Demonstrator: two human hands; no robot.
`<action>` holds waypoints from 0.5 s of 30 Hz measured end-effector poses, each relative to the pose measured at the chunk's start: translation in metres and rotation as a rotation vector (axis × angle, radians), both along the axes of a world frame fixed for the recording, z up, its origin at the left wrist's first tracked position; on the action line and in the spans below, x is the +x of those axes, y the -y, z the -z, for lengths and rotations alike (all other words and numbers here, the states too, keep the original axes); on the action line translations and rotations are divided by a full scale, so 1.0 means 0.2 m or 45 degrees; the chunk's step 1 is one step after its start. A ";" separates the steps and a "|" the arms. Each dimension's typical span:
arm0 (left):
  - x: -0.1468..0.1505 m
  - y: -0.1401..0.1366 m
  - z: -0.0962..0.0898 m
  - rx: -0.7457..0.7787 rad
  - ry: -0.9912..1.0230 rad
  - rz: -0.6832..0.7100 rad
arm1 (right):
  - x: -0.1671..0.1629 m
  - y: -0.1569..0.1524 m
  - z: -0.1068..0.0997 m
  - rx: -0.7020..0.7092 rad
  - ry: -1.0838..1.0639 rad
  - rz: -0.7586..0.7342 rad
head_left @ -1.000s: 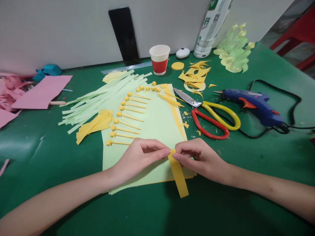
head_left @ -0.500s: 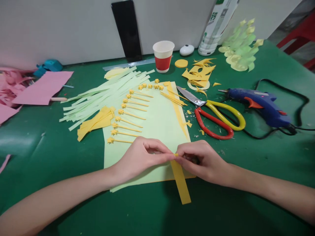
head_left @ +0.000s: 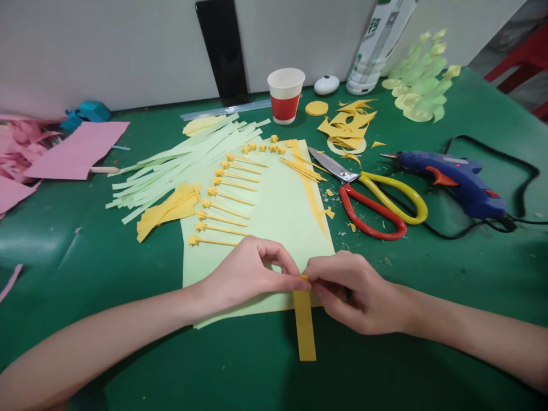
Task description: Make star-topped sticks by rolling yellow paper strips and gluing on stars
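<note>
One yellow strip (head_left: pixel 305 337): it is hanging by its upper end near the middle of my view, its lower part reaching past the near edge of the pale green paper (head_left: pixel 278 228) and over the green counter (head_left: pixel 240 371).
Left hand (head_left: pixel 252 271): from my remote seat I am seeing its fingers (head_left: pixel 286 281) pinching the strip's upper end — thumb on the near side.
Right hand (head_left: pixel 359 294): its fingers are bunching at that same end, just beside the left fingertips; I cannot tell whether they are grasping it too.
Star-tipped sticks (head_left: pixel 206 204): they are lying in a slanting row on the paper, stars toward the left, while loose yellow stars (head_left: pixel 262 147) are clustering by its far edge.
Scissors (head_left: pixel 349 176): they are resting right of the paper, blades pointing away, red and yellow handles spreading apart.
Blue glue gun (head_left: pixel 454 182): it is lying farther right — its nozzle pointing left, its black cord (head_left: pixel 523 185) looping around it.
Left side: pale green strips (head_left: pixel 192 162) are fanning out, a yellow paper bundle (head_left: pixel 169 211) is sitting beside them, and pink paper (head_left: pixel 81 149) is lying beyond.
Back: a red-and-white cup (head_left: pixel 285 108) is standing near yellow scraps (head_left: pixel 349 125).
</note>
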State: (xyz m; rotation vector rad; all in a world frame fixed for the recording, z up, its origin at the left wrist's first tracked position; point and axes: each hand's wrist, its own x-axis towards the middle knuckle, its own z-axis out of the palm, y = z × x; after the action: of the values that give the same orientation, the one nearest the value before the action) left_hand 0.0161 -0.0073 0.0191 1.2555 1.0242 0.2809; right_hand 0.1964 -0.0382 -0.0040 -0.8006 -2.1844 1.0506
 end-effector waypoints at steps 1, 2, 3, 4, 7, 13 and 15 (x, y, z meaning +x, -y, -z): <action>0.00 0.00 -0.01 0.034 -0.025 0.015 | 0.00 0.00 0.00 0.020 -0.006 -0.005; 0.00 0.00 -0.01 0.074 -0.058 0.029 | 0.00 0.00 0.01 0.043 -0.021 -0.003; 0.00 0.01 -0.02 0.117 -0.093 0.041 | 0.00 0.01 0.01 0.062 -0.041 0.007; 0.00 0.01 -0.03 0.157 -0.125 0.047 | -0.01 0.01 0.01 0.076 -0.066 0.026; 0.01 0.01 -0.06 0.253 -0.191 0.067 | -0.01 0.02 0.01 0.103 -0.145 0.099; 0.01 0.02 -0.06 0.370 -0.199 0.104 | -0.02 0.03 0.00 0.108 -0.160 0.161; 0.01 0.03 -0.05 0.443 -0.172 0.105 | -0.02 0.04 0.00 0.102 -0.153 0.174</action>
State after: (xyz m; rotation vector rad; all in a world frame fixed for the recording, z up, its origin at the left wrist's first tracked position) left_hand 0.0182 -0.0123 0.0287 1.6456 1.0652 0.3234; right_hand 0.1931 -0.0455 -0.0044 -0.8161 -2.0273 0.9144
